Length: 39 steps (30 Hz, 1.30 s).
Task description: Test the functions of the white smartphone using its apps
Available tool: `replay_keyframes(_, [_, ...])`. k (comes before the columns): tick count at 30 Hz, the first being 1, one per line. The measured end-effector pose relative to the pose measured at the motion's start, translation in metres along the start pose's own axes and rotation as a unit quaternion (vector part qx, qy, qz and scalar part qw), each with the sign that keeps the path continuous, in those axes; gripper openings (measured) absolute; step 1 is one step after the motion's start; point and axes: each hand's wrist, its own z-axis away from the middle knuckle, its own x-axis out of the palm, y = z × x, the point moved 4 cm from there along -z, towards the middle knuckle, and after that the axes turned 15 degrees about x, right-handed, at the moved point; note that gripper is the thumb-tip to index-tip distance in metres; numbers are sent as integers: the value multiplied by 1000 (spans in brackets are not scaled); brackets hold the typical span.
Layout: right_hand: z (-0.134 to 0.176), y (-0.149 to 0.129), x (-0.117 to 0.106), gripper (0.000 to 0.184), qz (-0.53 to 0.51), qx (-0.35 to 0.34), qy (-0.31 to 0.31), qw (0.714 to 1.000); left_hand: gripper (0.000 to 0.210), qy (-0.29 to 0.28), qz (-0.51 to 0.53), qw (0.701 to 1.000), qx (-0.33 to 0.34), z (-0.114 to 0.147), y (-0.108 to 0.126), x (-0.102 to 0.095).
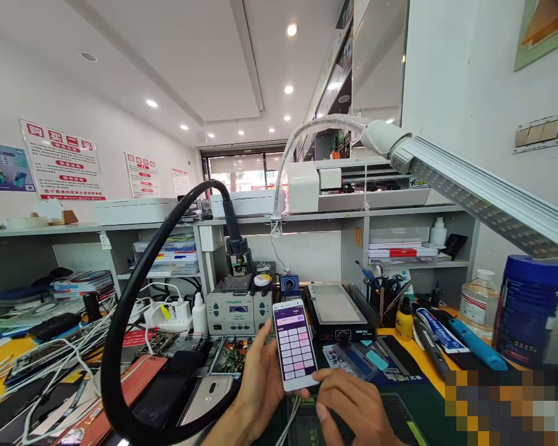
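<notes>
A white smartphone [296, 347] is held upright and slightly tilted in my left hand [259, 375], the thumb along its left edge and the fingers behind it. Its lit screen shows a grid of light tiles on a dark purple background. My right hand [353, 406] is at the phone's lower right corner. Its index finger reaches to the bottom edge, the thumb hangs apart below, and the other fingers are bent. Whether the fingertip presses the phone is unclear. Pale cables [290, 418] run below the phone over a dark work mat [274, 427].
A thick black hose [116, 297] loops at the left, near my left forearm. Behind the phone stand a soldering station [232, 313] and a flat heating plate [337, 303]. Phones and circuit boards lie left; bottles, a blue canister [530, 310] and tools stand right. A lamp [488, 192] hangs above.
</notes>
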Motion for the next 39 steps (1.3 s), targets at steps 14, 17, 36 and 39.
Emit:
replay_keyframes(14, [-12, 51, -4, 47, -104, 367, -13, 924, 64, -17, -19, 1000, 0, 5, -3, 4])
replay_keyframes(17, [-12, 56, -2, 35, -149, 370, -26, 917, 66, -16, -29, 999, -13, 5, -5, 1])
replay_keyframes(36, [-10, 40, 12, 67, -544, 435, -342, 632, 65, -27, -37, 990, -132, 2, -35, -13])
replay_keyframes(39, [-11, 40, 13, 66, -564, 432, -347, 613, 62, -42, -53, 989, -135, 3, -37, -12])
